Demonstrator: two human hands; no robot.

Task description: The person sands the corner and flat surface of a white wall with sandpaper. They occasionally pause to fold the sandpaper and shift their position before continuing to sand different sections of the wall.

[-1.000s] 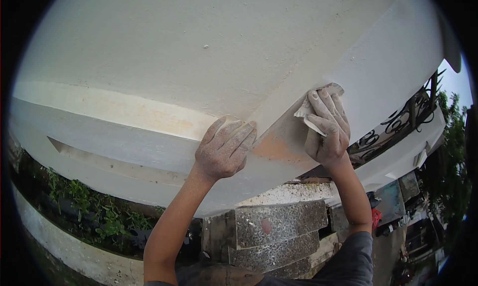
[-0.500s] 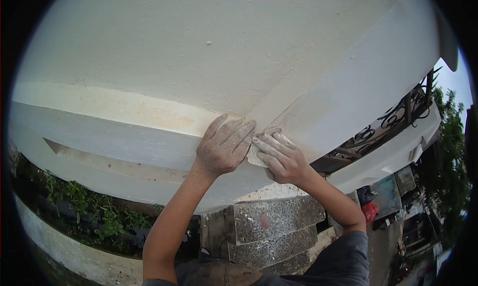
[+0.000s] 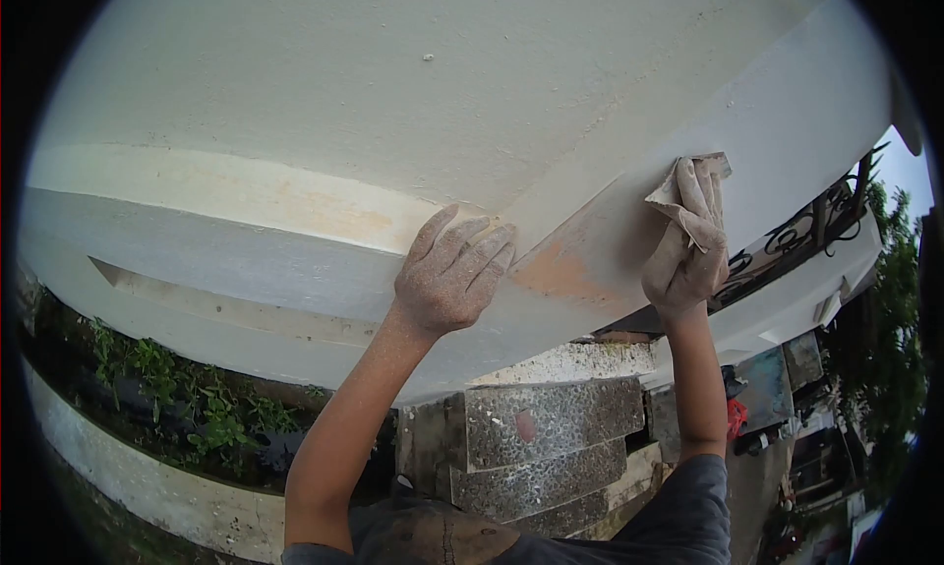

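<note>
Just right of the orange patch [image 3: 565, 273] on the pale wall [image 3: 393, 103], the right hand [image 3: 694, 236] has its grip clamped on a folded, dusty sheet [image 3: 670, 199]; I cannot quite tell whether the sheet touches the wall. Left of the patch, the left hand [image 3: 452, 270] lies, fingers apart, against the cream ledge [image 3: 265, 196], hiding part of it. Farther right of the patch runs a black iron grille [image 3: 820, 221], partly behind the right hand's wrist. Below the patch stand speckled stone blocks [image 3: 556, 422]; well to its lower left grow leafy plants [image 3: 221, 422].
</note>
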